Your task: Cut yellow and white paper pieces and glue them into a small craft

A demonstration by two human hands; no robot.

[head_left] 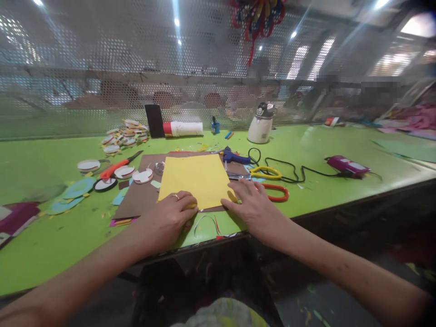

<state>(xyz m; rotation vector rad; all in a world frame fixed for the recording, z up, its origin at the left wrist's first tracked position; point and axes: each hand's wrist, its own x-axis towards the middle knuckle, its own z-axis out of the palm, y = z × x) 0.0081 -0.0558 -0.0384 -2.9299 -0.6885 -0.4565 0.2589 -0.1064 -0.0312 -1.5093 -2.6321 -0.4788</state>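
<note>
A yellow sheet of paper (197,179) lies on a brown sheet of card (143,193) on the green table (51,240). My left hand (170,218) rests at the sheet's near left corner, fingers curled and pinching its edge; a ring shows on one finger. My right hand (252,206) lies flat at the near right corner, fingers stretched out and pressing on the paper's edge.
A blue glue gun (235,157) with a black cord, yellow-handled scissors (265,172) and red-handled scissors (277,193) lie right of the sheet. An orange cutter (117,167), round paper discs (88,165) and blue cutouts (76,188) sit at left. A white jug (260,123) and perforated screen (102,81) stand behind.
</note>
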